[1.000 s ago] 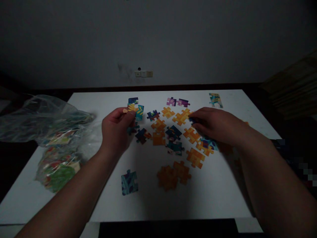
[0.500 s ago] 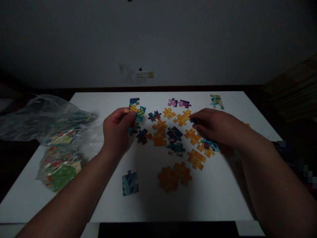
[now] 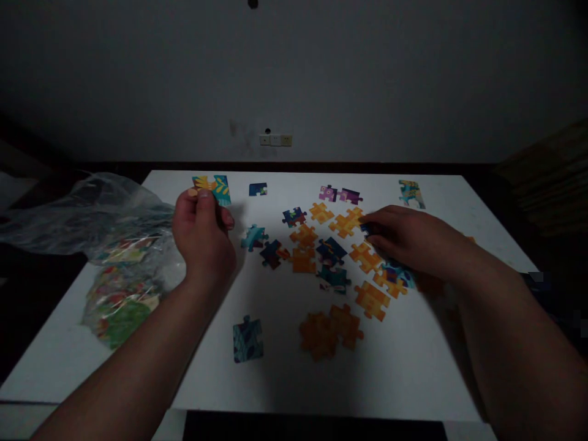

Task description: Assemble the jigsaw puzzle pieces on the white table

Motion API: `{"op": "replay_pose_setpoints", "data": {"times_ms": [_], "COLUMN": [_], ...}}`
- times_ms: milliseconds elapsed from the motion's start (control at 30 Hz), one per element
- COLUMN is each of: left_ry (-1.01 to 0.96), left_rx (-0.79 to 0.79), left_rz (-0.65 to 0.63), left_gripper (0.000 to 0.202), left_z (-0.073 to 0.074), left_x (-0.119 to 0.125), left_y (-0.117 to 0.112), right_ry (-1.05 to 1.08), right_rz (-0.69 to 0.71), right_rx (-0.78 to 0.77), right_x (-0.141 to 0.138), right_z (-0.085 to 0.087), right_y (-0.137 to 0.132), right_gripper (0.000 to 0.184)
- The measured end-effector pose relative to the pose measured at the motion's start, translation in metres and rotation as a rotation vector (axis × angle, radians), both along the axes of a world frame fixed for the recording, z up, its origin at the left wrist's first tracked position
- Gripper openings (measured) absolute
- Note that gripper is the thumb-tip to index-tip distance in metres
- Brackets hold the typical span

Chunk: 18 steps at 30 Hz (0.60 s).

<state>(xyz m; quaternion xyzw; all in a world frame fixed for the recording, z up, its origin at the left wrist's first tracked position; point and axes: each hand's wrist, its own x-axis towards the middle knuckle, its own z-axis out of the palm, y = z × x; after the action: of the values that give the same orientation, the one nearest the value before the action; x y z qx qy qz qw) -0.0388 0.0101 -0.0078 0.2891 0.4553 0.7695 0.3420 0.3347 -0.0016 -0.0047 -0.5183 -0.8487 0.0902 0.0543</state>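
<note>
L hand (image 3: 202, 223) is kept nearly closed: fingers curled, thumb & index pinched w/ a teal-and-yellow pc (image 3: 220, 185) gripped by its near edge, over the far L part of the white table (image 3: 275, 383). Whether this pc is lifted or touching the tabletop can't be told.

R hand (image 3: 404, 233) is held palm down, thumb & index almost together; a dark blue pc (image 3: 365, 228) is pinched betw. the tips, mostly hidden, so its shape can't be made out. Orange pcs (image 3: 346, 222) are seen just beside these fingertips.

Betw. the hands, more puzzle pcs are spread, orange & dark mixed, some touching, incl. a light teal pc (image 3: 254, 237) nearer L hand. A navy pc (image 3: 258, 189) & two purple pcs (image 3: 328, 193) are set along the far side. A blue-teal pc (image 3: 248, 341) is placed near the front, apart from an overlapping orange cluster (image 3: 319, 335).

Re writing: bright printed contents are seen thru a clear plastic bag (image 3: 87, 217) at L, but any lettering is too dim to be read. Marks on the wall socket panel (image 3: 275, 140) are too small to be read.
</note>
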Motion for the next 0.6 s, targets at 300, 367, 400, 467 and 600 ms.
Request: {"op": "replay_pose_setpoints", "data": {"times_ms": [300, 367, 400, 467, 600], "left_ry": [-0.049, -0.044, -0.033, 0.001, 0.088], "left_rx": [0.0, -0.002, -0.01, -0.032, -0.123], "left_rz": [-0.002, 0.0, 0.008, 0.016, -0.177], "left_gripper": [0.034, 0.031, 0.029, 0.028, 0.033], "left_z": [0.001, 0.001, 0.001, 0.0, -0.008], "left_x": [0.002, 0.0, -0.001, -0.003, 0.001], "left_y": [-0.001, 0.0, 0.0, 0.001, -0.002], "right_ry": [0.021, 0.047, 0.065, 0.088, 0.065], "right_rz": [-0.038, -0.035, -0.031, -0.036, -0.083], "right_rx": [-0.007, 0.008, 0.012, 0.02, -0.005], "right_x": [0.004, 0.005, 0.005, 0.005, -0.001], "right_z": [-0.002, -0.003, -0.003, -0.002, 0.006], "right_y": [-0.001, -0.001, -0.002, -0.003, -0.004], "right_gripper": [0.042, 0.041, 0.041, 0.04, 0.044]}}
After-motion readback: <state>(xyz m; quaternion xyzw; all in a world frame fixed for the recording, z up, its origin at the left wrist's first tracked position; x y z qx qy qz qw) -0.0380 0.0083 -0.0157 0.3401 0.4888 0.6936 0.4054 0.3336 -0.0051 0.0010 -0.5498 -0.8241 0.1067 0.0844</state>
